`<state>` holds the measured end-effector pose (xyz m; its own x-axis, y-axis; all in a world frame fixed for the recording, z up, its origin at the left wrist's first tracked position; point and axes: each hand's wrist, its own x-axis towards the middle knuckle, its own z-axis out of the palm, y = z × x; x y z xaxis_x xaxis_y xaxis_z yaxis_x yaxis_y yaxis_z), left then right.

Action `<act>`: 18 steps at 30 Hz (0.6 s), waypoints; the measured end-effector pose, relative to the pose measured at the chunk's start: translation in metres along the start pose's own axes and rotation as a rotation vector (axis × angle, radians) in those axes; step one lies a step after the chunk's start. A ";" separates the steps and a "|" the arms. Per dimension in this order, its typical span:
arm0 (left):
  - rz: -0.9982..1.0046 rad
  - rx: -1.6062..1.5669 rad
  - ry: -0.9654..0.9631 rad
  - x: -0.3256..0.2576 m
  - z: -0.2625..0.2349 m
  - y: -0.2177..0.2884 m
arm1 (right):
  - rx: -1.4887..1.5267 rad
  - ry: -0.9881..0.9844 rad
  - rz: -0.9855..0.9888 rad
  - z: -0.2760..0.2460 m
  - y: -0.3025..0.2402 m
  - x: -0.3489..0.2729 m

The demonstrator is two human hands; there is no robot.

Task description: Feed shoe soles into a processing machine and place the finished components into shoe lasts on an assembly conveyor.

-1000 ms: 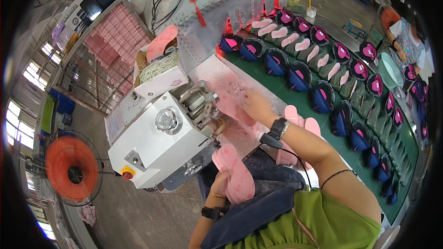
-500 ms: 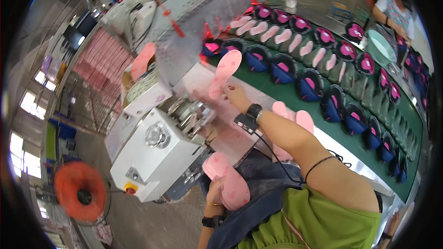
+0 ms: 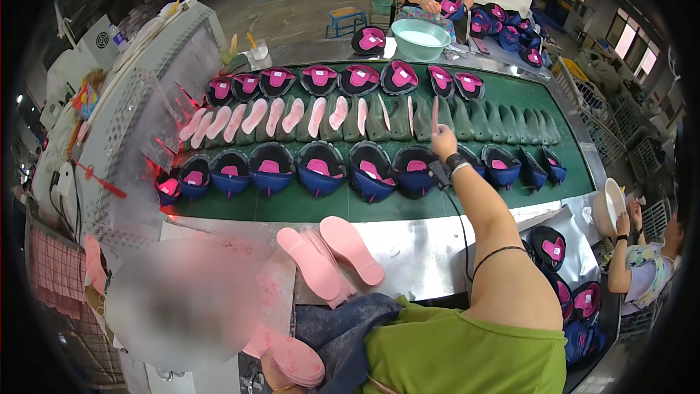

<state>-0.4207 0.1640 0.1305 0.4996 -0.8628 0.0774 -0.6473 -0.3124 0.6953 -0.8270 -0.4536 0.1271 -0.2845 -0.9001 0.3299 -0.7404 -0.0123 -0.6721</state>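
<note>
Shoe factory floor, shown by a long green conveyor belt [image 3: 292,208] lined with rows of dark shoe uppers [image 3: 321,168] and pink insoles [image 3: 255,115], steel workbench [image 3: 437,248], seated workers alongside, concrete floor, stacked sacks behind.

A soft blur [image 3: 182,303] is covering whatever is standing at the counter's [image 3: 423,248] near left corner. The left hand [image 3: 273,372] is lying mostly hidden beneath pink soles [image 3: 292,357], so its grip is staying unreadable. The lower picture edge is cutting off the green shirt [image 3: 467,354].
</note>
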 end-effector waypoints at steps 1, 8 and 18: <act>-0.358 -0.686 -0.055 0.000 0.000 0.002 | -0.019 -0.034 0.018 -0.011 0.017 0.014; -0.522 -1.324 0.006 0.000 0.020 -0.021 | 0.122 0.144 -0.240 0.033 -0.002 0.004; -0.414 -0.740 0.170 0.003 0.013 0.000 | 0.614 -1.479 -0.583 -0.023 -0.274 -0.383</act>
<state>-0.4265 0.1559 0.1214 0.7301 -0.6469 -0.2202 0.1180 -0.1980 0.9731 -0.5292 -0.0954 0.2002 0.9480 -0.3181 -0.0068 -0.1066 -0.2974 -0.9488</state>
